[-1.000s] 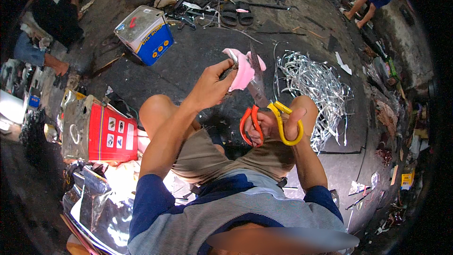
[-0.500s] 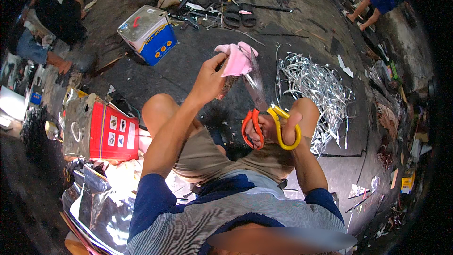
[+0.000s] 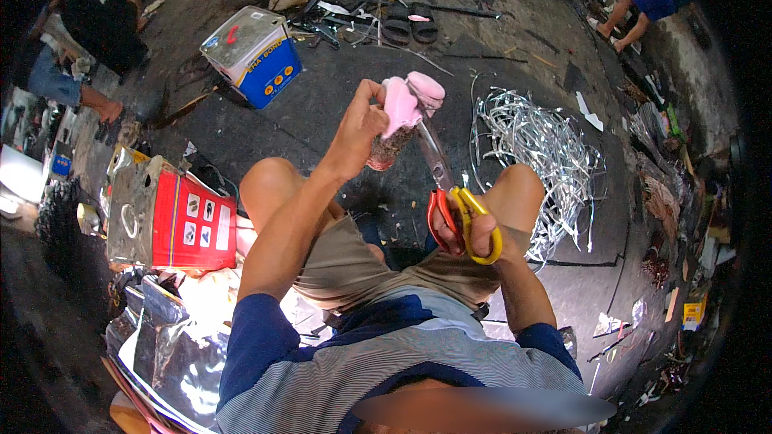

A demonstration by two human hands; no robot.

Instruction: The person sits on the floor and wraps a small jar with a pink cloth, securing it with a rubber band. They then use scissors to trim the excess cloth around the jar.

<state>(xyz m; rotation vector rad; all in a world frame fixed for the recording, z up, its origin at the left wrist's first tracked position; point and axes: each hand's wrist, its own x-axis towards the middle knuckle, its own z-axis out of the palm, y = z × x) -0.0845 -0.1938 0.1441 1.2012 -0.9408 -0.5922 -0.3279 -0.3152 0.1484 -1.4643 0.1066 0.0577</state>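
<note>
My left hand (image 3: pixel 362 127) is raised in front of my knees, its fingers closed on a soft pink piece (image 3: pixel 400 106) that looks like foam or cloth and is folded over on itself. Below the pink piece hangs something rough and brown (image 3: pixel 390 149), partly covered by it. A pair of scissors (image 3: pixel 434 157) with one red and one yellow handle is in my right hand (image 3: pixel 474 233), fingers through the loops. Its blades point up and away, nearly together, with their tips at the pink piece's lower right edge.
A tangled heap of silvery strips (image 3: pixel 539 161) lies beyond my right knee. To the left stand a red tin (image 3: pixel 197 221) and, farther off, a blue-and-white tin (image 3: pixel 269 64). Black sandals (image 3: pixel 408 26) and scraps lie ahead. Other people (image 3: pixel 647 4) are at the far edges.
The scissors' handles have come together and the blades have gone from spread to nearly together. The pink piece has turned a little, its right part folding outward.
</note>
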